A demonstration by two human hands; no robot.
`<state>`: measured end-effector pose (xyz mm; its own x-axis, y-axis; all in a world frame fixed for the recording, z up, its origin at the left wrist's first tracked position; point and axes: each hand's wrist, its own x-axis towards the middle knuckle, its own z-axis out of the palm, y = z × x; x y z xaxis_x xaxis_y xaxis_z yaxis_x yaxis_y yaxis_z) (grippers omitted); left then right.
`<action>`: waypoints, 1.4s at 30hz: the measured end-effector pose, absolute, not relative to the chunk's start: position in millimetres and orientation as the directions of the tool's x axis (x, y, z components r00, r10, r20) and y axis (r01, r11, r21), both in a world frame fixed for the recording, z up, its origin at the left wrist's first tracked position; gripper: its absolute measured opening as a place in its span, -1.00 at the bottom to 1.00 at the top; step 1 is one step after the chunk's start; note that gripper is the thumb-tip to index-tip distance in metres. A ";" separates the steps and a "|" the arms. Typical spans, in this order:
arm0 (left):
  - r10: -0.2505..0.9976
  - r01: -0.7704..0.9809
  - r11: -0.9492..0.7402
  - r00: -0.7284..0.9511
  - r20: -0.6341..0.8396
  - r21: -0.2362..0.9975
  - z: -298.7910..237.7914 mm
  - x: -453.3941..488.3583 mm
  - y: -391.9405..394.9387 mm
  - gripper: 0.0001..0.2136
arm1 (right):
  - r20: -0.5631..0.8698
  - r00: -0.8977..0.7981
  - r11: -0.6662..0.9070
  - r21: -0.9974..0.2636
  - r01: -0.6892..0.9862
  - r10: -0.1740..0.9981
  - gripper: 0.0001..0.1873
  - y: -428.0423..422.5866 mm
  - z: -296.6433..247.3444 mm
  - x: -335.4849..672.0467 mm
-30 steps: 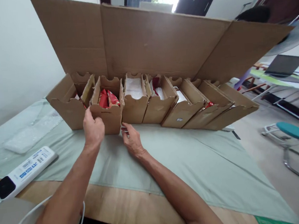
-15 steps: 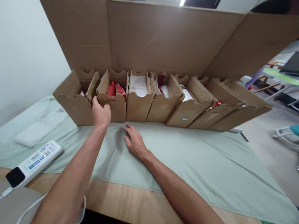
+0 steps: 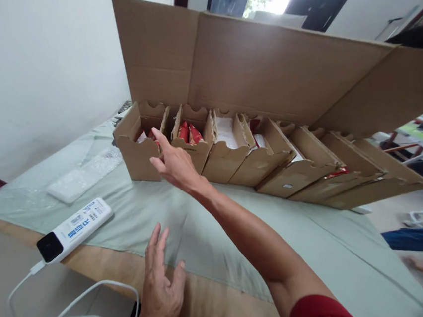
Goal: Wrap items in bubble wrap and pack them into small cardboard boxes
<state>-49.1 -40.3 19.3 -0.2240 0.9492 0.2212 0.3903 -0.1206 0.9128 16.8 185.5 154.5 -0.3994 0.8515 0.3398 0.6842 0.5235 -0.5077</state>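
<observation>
A row of several small open cardboard boxes stands on a green cloth in front of a large upright cardboard sheet. Red packets show in the second box from the left, and a white packet in the third. My right hand reaches across to the left end of the row. Its index finger is stretched up against the wall between the first box and the second, and it holds nothing. My left hand hovers open, fingers spread, over the table's near edge.
A white power strip with a white cable lies at the left on the green cloth. A clear plastic bag lies behind it. Another person's blue-clad legs show at the far right, near a stool.
My left hand has left the second box and dropped back to the table's near edge. My right hand has lifted off the cloth and reached to the left boxes. The view has swung left.
</observation>
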 end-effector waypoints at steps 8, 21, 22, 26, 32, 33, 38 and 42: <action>0.893 0.116 0.013 -0.449 0.040 0.993 8.1 -81.6 -44.8 -0.36 | 0.245 -0.429 0.494 -0.450 0.744 0.869 -0.75 176.5 161.9 14.4; 0.919 -0.080 0.001 -0.392 -0.032 0.997 40.3 -58.9 -29.8 -0.24 | 0.249 -0.153 0.292 -0.781 0.553 0.956 -0.77 23.7 155.2 271.4; 0.946 -0.082 0.034 -0.318 -0.058 0.996 39.8 -51.7 -32.3 -0.28 | 0.239 -0.090 0.251 -0.823 0.510 0.967 -0.68 12.9 149.5 287.6; 0.977 -0.026 0.091 -0.189 -0.094 0.996 30.6 -35.0 -42.3 -0.36 | 0.114 -0.171 0.179 -0.883 0.435 0.979 -0.28 -31.7 116.3 316.7; 0.990 0.018 0.043 -0.139 -0.040 0.999 35.7 -25.3 -33.2 -0.39 | 0.195 -0.209 0.280 -0.792 0.542 0.958 -0.21 -40.4 70.2 274.0; 0.990 0.031 0.036 -0.139 -0.031 0.999 39.8 -20.3 -28.3 -0.40 | 0.235 -0.171 0.290 -0.770 0.568 0.957 -0.25 -35.5 67.2 268.9; 0.993 0.063 -0.031 -0.116 0.038 0.998 54.1 17.8 11.9 -0.50 | 0.283 -0.058 0.254 -0.732 0.632 0.957 -0.41 -11.7 66.9 287.1; 0.995 0.133 -0.094 0.033 0.090 0.987 51.0 43.9 50.6 -0.61 | 0.272 0.138 0.124 -0.758 0.640 0.952 -0.52 1.9 59.8 315.1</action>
